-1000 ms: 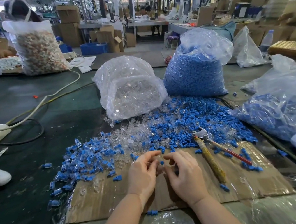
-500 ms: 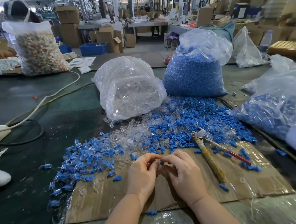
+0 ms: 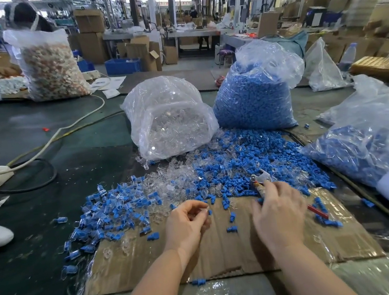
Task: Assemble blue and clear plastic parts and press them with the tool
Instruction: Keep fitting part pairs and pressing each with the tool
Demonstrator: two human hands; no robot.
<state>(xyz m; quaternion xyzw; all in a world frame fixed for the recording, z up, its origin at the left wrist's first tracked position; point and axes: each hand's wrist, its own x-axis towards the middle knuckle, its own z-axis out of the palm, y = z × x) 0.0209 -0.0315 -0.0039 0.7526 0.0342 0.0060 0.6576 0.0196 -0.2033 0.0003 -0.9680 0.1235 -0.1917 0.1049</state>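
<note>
My left hand (image 3: 186, 225) pinches a small clear-and-blue part (image 3: 208, 211) at its fingertips, above the cardboard sheet (image 3: 226, 249). My right hand (image 3: 278, 213) lies over the handles of the pliers-like tool (image 3: 261, 178), fingers curled on the wrapped handle. The tool's metal head sticks out past the fingers, and a red handle tip (image 3: 318, 210) shows to the right. Loose blue parts (image 3: 251, 157) and clear parts (image 3: 177, 176) are heaped just beyond both hands. A pile of joined pieces (image 3: 113, 212) lies to the left.
A bag of clear parts (image 3: 170, 118) and a bag of blue parts (image 3: 255, 94) stand behind the heaps. Another bag with blue pieces (image 3: 365, 134) lies at the right. Cables (image 3: 40, 152) cross the dark table at left. A bag of mixed parts (image 3: 51, 67) stands at back left.
My hands were together at the centre, working one part. The right hand has since moved right onto the tool, while the left keeps the part.
</note>
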